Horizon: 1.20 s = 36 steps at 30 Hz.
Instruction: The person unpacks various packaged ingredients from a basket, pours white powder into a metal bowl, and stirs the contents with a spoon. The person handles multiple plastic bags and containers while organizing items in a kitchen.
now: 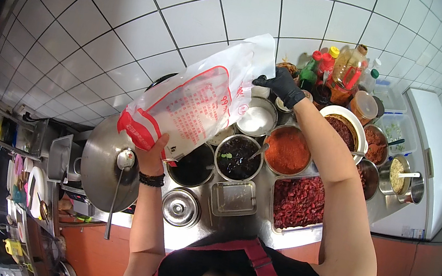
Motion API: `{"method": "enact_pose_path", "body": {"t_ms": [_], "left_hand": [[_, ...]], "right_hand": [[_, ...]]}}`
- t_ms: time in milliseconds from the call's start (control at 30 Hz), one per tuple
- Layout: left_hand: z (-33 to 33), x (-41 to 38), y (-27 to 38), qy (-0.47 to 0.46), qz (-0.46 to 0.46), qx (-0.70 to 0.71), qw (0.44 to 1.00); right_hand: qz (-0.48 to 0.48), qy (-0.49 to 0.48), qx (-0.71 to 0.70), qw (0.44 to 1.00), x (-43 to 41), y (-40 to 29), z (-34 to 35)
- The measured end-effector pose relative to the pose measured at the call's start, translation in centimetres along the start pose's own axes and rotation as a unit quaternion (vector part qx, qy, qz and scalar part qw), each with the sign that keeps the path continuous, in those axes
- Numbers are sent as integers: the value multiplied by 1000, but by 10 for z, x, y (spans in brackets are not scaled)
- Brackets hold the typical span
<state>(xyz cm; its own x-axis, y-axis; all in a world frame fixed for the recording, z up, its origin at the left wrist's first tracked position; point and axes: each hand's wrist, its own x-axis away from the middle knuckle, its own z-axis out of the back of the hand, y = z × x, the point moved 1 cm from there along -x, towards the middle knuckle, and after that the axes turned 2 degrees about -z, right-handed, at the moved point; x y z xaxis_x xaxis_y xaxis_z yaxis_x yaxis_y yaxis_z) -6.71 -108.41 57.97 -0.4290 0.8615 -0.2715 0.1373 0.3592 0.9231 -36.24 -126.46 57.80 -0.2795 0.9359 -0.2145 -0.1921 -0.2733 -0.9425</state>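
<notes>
A plastic bag (186, 109) with red printing is held up at a slant over the pots, its top end to the right. Bare, with a dark beaded bracelet on the wrist, my left hand (153, 154) grips its lower left end. My right hand (283, 86), in a black glove, pinches the bag's upper right edge. Just below that end stands a metal pot (257, 117) of white granular or powdery stuff. Nearer to me are a pot of dark liquid (239, 158) with a spoon in it and a pot of red sauce (287, 150). The bag hides part of the pots behind it.
A large wok (101, 176) with a long-handled ladle (125, 160) stands left. In front lie a lidded pot (180, 208), a small metal tray (233, 198) and a tray of dark red pieces (297, 203). Sauce bottles (310, 72) line the tiled wall; a white chest (427, 160) is right.
</notes>
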Motion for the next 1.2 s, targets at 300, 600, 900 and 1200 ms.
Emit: {"method": "enact_pose_path", "body": {"t_ms": [300,600,900,1200], "left_hand": [[-5,3,0,21,3,8,1000],[-8,4,-1,15,16,20,1000],[-2,7,-19,43,42,111,992],[7,13,-25,50,52,171,983]], "right_hand": [[-32,10,26,999,-8,3,2],[0,-5,9,1000,-5,-3,5],[-4,-10,56,998,-26,-25,2],[35,-36,92,995,-36,-70,-8]]}}
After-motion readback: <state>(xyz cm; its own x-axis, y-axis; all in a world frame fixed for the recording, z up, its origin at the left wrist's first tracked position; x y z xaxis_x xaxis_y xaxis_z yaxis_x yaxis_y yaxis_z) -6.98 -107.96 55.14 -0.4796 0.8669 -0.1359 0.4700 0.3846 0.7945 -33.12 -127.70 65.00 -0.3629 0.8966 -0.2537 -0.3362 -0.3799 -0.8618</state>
